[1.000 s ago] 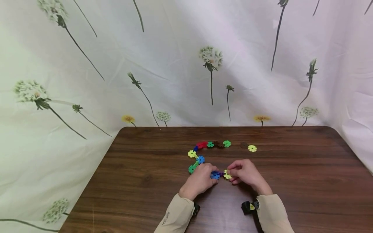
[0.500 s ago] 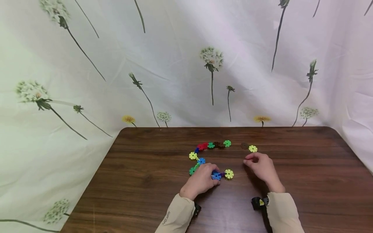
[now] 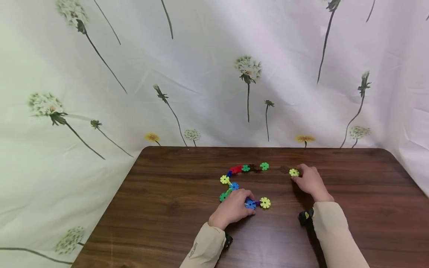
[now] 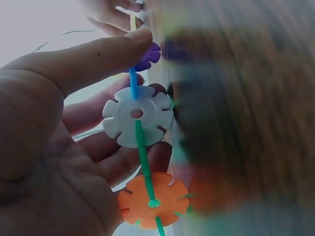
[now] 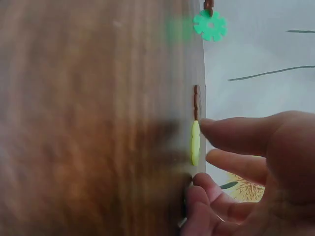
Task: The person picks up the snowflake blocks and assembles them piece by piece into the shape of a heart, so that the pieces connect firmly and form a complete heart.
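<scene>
A curved chain of slotted plastic snowflake discs lies on the table in the head view. My left hand (image 3: 232, 209) holds it at a blue disc (image 3: 250, 204), thumb and fingers on either side; a purple disc (image 4: 155, 51) and a yellow disc (image 3: 265, 203) continue the chain to the right. White (image 4: 120, 113) and orange (image 4: 135, 201) discs show by the palm in the left wrist view. My right hand (image 3: 310, 180) is at a loose yellow disc (image 5: 195, 142), thumb and forefinger close to its edge, not visibly pinching it. A loose brown disc (image 5: 196, 103) lies beside that one.
The chain's far end is a green disc (image 3: 264, 166), with red discs (image 3: 236, 169) further left. A dark wood-grain table (image 3: 161, 208) carries everything. Behind it hangs a white cloth (image 3: 207, 74) printed with dandelions.
My right hand has let go of the yellow disc at the chain's near end and moved right and away to the loose yellow disc. My left hand stays on the chain.
</scene>
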The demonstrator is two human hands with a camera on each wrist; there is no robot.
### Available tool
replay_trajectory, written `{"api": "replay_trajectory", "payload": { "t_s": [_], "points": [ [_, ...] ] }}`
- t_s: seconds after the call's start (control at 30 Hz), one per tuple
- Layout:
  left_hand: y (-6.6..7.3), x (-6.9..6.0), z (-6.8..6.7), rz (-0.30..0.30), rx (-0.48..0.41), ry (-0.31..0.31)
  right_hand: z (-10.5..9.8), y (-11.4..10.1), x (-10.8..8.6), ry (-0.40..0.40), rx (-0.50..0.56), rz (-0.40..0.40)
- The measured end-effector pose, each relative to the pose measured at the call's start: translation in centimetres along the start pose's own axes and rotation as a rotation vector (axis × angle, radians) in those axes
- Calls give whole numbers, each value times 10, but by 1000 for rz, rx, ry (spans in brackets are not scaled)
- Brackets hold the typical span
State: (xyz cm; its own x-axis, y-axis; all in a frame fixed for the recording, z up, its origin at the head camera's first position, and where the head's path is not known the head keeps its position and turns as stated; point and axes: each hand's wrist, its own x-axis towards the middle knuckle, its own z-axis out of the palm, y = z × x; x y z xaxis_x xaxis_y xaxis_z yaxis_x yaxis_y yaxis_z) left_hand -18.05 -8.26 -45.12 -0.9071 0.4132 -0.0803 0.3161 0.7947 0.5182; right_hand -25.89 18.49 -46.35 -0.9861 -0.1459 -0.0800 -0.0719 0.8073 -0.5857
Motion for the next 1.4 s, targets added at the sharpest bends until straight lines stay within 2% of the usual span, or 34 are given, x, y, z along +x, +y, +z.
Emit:
{"api": "replay_trajectory", "payload": {
  "t_s": [0.27,0.47,0.63,0.87,1.0,1.27,1.4],
  "points": [
    [1,1,-2,6,-2,-5,-7,0,6,-65,-29,9],
    [0,2,-4,13,12,3,-13,-3,7,-97,2,38],
    [-2,2,-3,14,24,14,-12,-3,3,-88,29,40],
    [-3,0,-1,-1,9,6,-3,-3,-10,-74,71,-15],
    [-4,0,0,1,15,7,4,-8,-21,-74,76,-72],
    [-3,-1,0,-1,14,6,20,-19,-33,-146,151,-215],
    [-1,-1,0,3,16,6,23,-23,-37,-173,184,-246]
  ]
}}
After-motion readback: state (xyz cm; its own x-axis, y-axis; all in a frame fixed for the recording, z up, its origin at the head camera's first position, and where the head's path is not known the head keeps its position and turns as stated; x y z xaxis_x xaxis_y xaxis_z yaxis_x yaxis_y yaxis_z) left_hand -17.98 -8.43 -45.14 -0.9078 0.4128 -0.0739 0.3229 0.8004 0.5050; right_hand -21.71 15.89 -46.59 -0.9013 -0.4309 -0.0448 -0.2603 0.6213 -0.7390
